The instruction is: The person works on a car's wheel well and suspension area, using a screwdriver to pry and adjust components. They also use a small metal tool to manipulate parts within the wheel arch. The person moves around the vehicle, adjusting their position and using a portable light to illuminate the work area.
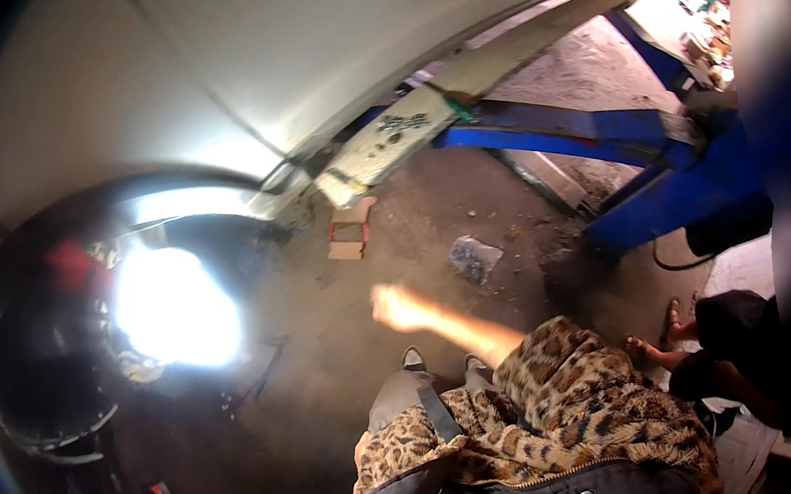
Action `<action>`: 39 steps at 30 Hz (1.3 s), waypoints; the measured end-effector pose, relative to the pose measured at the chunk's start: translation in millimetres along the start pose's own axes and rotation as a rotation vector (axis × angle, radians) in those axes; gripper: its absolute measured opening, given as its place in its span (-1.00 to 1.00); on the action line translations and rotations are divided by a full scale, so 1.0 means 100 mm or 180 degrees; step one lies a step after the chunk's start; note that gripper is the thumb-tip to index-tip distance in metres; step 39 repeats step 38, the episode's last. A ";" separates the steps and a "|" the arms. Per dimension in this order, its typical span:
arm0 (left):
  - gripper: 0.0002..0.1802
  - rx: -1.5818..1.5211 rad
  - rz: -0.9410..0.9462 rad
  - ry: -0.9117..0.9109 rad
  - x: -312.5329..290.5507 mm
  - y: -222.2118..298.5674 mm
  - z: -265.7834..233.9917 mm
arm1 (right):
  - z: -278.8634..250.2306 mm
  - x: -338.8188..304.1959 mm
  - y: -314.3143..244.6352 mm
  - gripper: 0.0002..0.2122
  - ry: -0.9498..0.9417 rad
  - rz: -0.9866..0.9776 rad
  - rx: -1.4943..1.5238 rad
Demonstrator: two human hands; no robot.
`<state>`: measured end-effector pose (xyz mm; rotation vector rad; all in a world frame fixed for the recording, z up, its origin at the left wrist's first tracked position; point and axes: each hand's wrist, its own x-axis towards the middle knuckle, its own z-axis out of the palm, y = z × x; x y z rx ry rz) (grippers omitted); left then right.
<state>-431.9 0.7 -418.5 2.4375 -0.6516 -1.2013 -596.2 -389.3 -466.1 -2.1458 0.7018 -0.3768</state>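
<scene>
My right hand (398,309) reaches out in front of me over the floor, the bare forearm coming from a leopard-patterned sleeve. Its fingers look curled into a fist, slightly blurred, and nothing shows in it. Of my left hand (361,449) only a sliver of skin appears beside the jacket; its fingers are hidden. Beyond the right hand, apart from it, lie an opened cardboard box (350,232) and a clear plastic bag (474,259) with something dark inside. Several small dark metal parts (402,123) and a green-handled tool (455,105) rest on a long pale beam (367,164).
A pale car body (221,60) hangs overhead, with a dark wheel arch and a glaring light (174,306) at left. Blue lift arms (565,130) stand at right. Near me at right is another person's bare foot (644,350). Small items (158,493) lie at lower left.
</scene>
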 end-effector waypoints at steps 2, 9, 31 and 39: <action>-0.76 0.0110 0.0305 -0.0153 0.06 0.23 0.22 | 0.50 -0.63 -0.04 -0.67 -0.1414 -0.0053 0.0397; -0.76 0.0587 0.1451 -0.0639 0.16 1.13 1.04 | 0.96 -1.58 0.30 -0.77 -0.3350 -0.0591 0.1491; -0.76 -0.0892 0.0735 0.0924 -1.02 -0.85 -0.08 | 0.57 -1.16 -0.79 -0.79 -0.1528 0.1116 0.2325; -0.69 -0.5915 0.1377 0.1866 -1.47 -1.13 -0.49 | 1.49 -0.65 -2.49 -0.63 -0.3043 -0.0149 0.2326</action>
